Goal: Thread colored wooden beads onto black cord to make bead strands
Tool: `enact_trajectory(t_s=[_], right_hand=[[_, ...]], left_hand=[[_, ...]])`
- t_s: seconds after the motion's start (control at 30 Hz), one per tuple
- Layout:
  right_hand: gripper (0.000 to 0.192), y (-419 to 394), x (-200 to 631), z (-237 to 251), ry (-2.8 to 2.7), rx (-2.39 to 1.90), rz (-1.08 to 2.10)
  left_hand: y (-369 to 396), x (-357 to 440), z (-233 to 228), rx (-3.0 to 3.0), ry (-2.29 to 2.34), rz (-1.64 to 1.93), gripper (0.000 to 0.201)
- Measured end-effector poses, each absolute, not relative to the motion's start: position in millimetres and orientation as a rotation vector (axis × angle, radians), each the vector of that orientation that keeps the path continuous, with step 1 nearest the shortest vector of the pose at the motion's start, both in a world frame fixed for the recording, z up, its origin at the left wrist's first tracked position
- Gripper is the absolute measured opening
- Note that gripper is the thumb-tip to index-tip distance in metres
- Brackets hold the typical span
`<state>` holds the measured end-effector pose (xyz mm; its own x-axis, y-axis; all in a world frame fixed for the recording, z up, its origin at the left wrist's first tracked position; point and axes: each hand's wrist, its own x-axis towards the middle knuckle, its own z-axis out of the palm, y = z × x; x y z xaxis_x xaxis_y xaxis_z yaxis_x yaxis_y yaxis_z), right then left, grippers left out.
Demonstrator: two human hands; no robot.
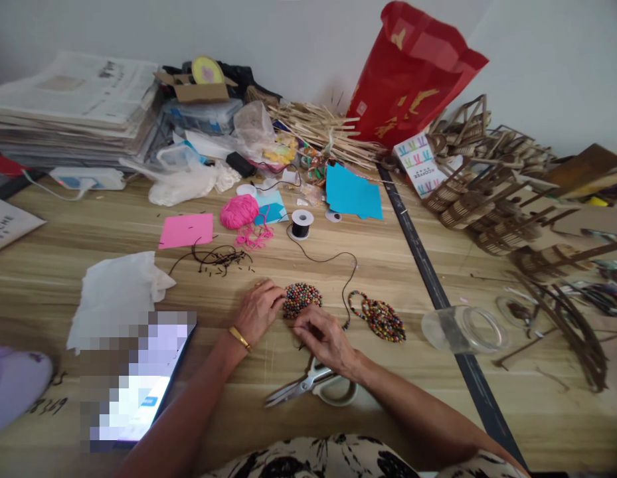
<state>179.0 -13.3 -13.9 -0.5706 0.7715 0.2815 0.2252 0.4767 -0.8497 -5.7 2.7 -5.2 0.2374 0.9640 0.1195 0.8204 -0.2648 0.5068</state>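
Observation:
A pile of small multicoloured beads (302, 300) lies on the wooden table between my hands. At its left edge rests my left hand (261, 307), fingers bent and pressed together, fingertips touching the beads; what they hold is too small to make out. My right hand (325, 337) pinches thin black cord just below the pile, a dark end showing under the fingers. From a white spool of black cord (301, 224), a loose line (333, 259) curves down to beside my right hand. A looped bead string (382, 320) lies to the right. Scissors (303, 386) are partly under my right wrist.
A phone (153, 392) and white tissue (113, 299) lie left. Cut cord pieces (223, 257), pink paper (186, 230), pink yarn (239, 211) and blue paper (354, 192) sit farther back. A clear plastic jar (462, 330) lies right, near small woven baskets (497, 232).

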Motion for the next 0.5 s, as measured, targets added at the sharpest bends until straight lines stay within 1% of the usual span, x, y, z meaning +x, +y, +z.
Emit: enact_trajectory(t_s=[0.33,0.5], right_hand=[[0.009,-14.0,178.6,-12.4,-2.05,-0.822,1.059],[0.008,-14.2,178.9,-12.9,-2.047,-0.831,1.065]], left_hand=[[3.7,-5.8,-7.5,2.218,1.638,0.604,0.012],[4.6,-5.8,-6.3,2.127,1.64,0.703,0.011]])
